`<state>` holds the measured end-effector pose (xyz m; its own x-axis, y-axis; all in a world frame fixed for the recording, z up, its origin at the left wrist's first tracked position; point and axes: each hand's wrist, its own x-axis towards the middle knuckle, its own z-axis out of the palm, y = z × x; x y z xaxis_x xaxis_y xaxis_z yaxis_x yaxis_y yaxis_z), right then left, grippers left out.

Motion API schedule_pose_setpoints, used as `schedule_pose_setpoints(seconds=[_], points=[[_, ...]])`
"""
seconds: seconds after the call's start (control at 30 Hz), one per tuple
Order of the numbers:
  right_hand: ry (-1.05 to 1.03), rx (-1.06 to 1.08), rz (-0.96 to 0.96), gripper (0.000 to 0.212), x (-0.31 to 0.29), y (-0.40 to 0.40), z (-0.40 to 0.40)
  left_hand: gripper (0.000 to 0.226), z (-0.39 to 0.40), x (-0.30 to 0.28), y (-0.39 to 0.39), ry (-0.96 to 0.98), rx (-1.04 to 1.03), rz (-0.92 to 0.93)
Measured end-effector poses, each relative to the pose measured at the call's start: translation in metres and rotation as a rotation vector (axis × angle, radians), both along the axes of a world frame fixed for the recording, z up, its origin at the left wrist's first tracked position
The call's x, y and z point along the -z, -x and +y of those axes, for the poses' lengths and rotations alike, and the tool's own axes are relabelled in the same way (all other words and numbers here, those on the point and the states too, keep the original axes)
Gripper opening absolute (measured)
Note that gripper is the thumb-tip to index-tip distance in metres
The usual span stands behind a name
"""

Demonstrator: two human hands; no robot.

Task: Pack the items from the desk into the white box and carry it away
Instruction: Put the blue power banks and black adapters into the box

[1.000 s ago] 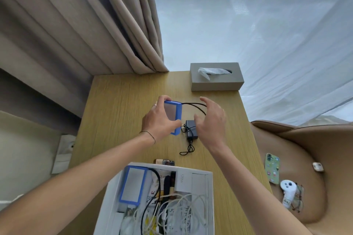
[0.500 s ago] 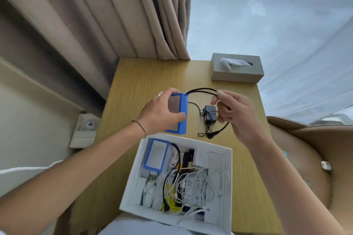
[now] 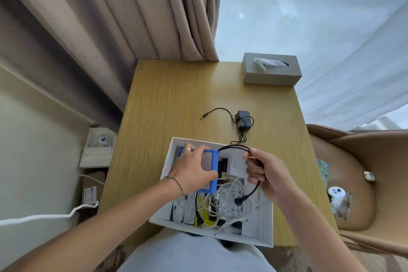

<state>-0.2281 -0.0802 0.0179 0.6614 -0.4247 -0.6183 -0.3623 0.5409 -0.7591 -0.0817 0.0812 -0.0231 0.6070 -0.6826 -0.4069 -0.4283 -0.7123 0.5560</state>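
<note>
Left hand (image 3: 194,170) wrapped around a blue-edged flat device (image 3: 209,170), held over the left part of the white box (image 3: 268,223); inside the box, a tangle of white cables (image 3: 223,203) and small white packs; box at the near edge of the wooden desk (image 3: 167,104); right hand (image 3: 265,174) closed around a black cable (image 3: 234,148), looped from the blue device to a plug end hanging over the box; farther back on the desk, a black power adapter (image 3: 244,120) with its thin cord; grey tissue box (image 3: 271,72) at the far right corner; white game controller (image 3: 336,194) on the brown chair (image 3: 364,157).
</note>
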Motion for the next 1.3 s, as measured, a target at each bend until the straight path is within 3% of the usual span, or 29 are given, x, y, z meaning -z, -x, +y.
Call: schedule_pose_setpoints(seconds=[0.07,0.2,0.37,0.47,0.57,0.67,0.83,1.0,1.13,1.3], points=[[0.012,0.065,0.08,0.032,0.01,0.004,0.008,0.076,-0.005,0.009,0.004,-0.046,0.016,-0.056],[0.24,-0.015,0.243,0.032,0.024,0.01,0.019,0.08,-0.011,0.021,0.011,-0.095,0.028,-0.131],[0.916,-0.482,0.588,0.033,0.034,0.015,0.022,0.075,-0.018,0.031,0.013,-0.144,0.087,-0.217],[1.132,-0.644,0.778,0.027,0.04,0.011,0.026,0.076,-0.027,0.035,0.012,-0.172,0.121,-0.293],[1.163,-0.704,0.869,0.025,0.044,0.007,0.028,0.078,-0.032,0.04,0.013,-0.201,0.159,-0.362],[1.18,-0.735,0.873,0.032,0.046,0.006,0.026,0.083,-0.035,0.045,0.016,-0.235,0.19,-0.427],[1.233,-0.816,0.864,0.025,0.045,0.0,0.026,0.085,-0.033,0.05,0.016,-0.292,0.214,-0.433],[1.254,-0.775,0.786,0.031,0.038,-0.002,0.018,0.061,-0.029,0.034,0.021,-0.314,0.27,-0.426],[1.295,-0.524,0.625,0.025,0.026,-0.005,-0.006,0.029,-0.032,0.004,0.019,-0.091,0.349,-0.536],[1.249,-0.295,0.583,0.024,0.019,-0.019,-0.054,0.024,-0.074,-0.034,-0.003,0.184,0.318,-0.536]])
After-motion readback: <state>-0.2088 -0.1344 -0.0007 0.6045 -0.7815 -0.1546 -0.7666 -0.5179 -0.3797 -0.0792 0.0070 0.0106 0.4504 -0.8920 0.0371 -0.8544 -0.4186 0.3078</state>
